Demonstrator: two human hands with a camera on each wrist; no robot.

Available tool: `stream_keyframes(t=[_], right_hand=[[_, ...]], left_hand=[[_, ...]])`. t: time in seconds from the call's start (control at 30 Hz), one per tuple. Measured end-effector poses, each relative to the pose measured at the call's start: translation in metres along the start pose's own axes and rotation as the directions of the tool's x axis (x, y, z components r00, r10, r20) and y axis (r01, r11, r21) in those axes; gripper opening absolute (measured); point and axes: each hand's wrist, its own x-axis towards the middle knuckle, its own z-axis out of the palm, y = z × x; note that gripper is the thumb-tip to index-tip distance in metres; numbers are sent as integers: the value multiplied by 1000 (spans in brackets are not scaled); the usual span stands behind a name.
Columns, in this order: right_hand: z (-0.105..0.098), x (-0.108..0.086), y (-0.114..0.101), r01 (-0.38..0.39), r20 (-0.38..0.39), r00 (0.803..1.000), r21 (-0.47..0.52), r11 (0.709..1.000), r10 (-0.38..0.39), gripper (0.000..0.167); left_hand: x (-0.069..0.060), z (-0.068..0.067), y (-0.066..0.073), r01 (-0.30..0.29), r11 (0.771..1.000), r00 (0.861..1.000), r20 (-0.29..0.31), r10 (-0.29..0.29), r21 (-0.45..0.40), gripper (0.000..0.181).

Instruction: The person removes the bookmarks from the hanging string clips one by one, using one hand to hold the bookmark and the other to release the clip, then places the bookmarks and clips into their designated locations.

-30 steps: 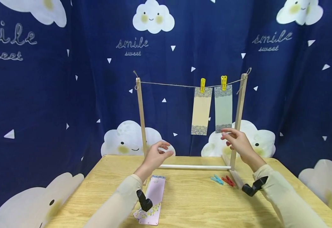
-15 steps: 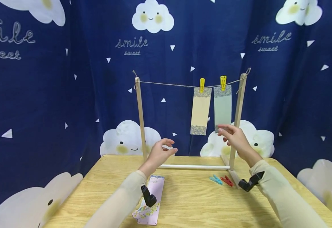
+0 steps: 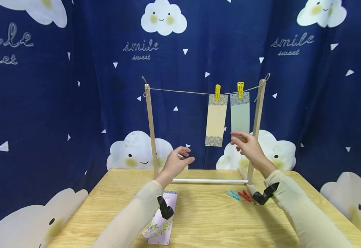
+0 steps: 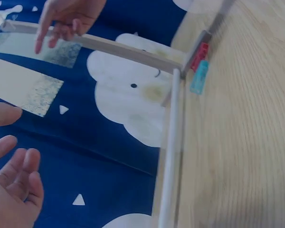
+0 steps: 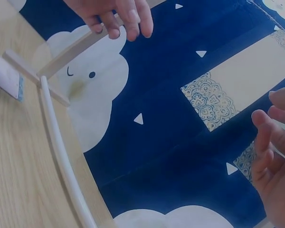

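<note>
Two cards hang from a string (image 3: 180,91) on a wooden frame: a cream card (image 3: 216,120) and a grey-green card (image 3: 240,112), each under a yellow clip (image 3: 218,92). My right hand (image 3: 251,148) is raised before the lower end of the grey-green card, fingers loosely bent, holding nothing; the head view cannot tell whether it touches the card. Beside the left post, my left hand (image 3: 174,164) is in the air, thumb and fingers apart, with nothing between them. In the left wrist view, the cream card (image 4: 26,88) is beyond the left fingers.
Pink cards (image 3: 163,230) with a floral print lie on the wooden table (image 3: 205,217), partly behind the left sleeve. A blue clip (image 3: 233,194) and a red clip (image 3: 245,196) lie near the right post's foot. A white rod (image 3: 209,181) joins the posts low down.
My right hand has moved left and slightly up, now overlapping the grey-green card's lower end in view. My left hand has shifted slightly right and up. The whole scene has drifted slightly left.
</note>
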Motion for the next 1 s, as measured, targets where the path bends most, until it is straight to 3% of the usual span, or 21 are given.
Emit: stream_keyframes(t=[0.2,0.47,0.8,1.0], right_hand=[[7,5,-3,24,-3,1000,19,1000,-24,42],[13,10,-4,51,-18,999,50,997,-50,40],[15,13,-9,53,-47,998,106,993,-48,41],[12,19,-19,58,-72,996,149,987,-48,40]], left_hand=[[8,7,-5,-39,999,999,-34,38,-16,33],[14,21,-15,-64,998,997,-36,63,-12,36],[17,35,-26,-35,996,997,-71,29,-78,40],[27,42,-25,-32,994,996,-89,23,-101,43]])
